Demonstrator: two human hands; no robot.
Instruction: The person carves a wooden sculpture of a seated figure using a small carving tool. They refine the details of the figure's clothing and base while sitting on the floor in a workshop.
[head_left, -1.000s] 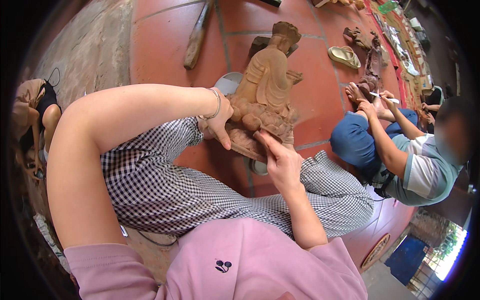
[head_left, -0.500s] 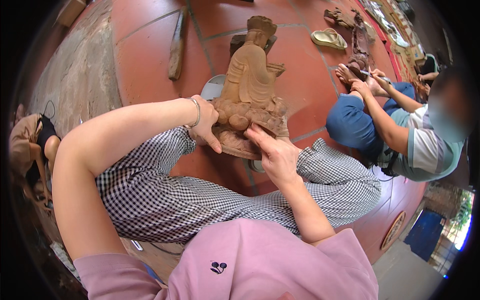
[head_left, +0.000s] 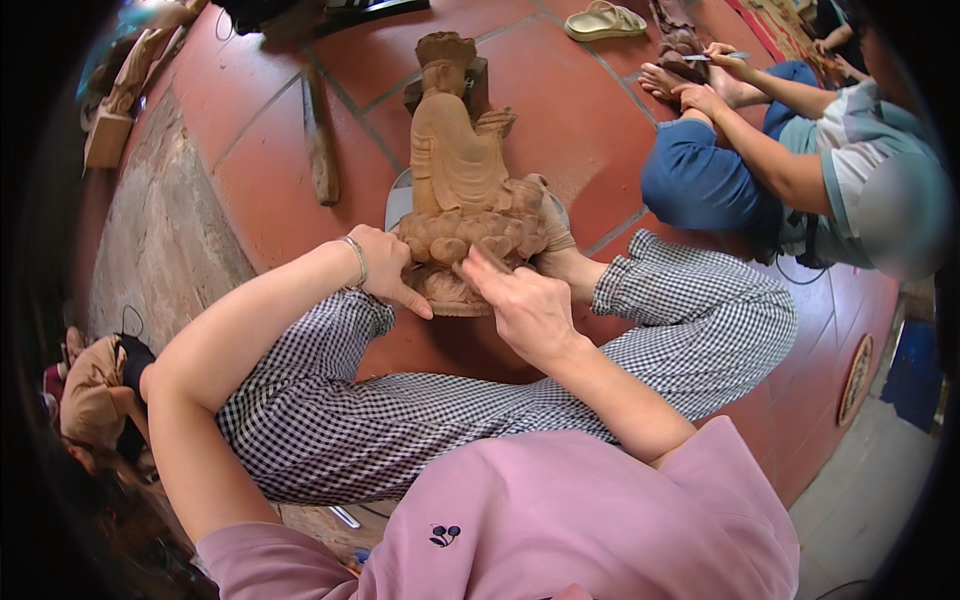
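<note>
Clasps a carved wooden statue [head_left: 450, 150] of a seated figure by the left side of its base [head_left: 455, 308] with the left hand [head_left: 385, 268], laying the thumb [head_left: 414, 301] over the near edge. Sets the right hand [head_left: 530, 308] against the carved petals [head_left: 428, 238] with fingers [head_left: 487, 273] together; cannot tell whether pinching anything. Has the statue upright between checked trouser legs [head_left: 690, 315], beside the right foot [head_left: 572, 268].

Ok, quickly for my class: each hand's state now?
Left hand: at the carved statue's base, thumb spread; fingers hidden, grip cannot be told.
Right hand: fingers extended at the base, apparently holding a thin brown piece.
</note>
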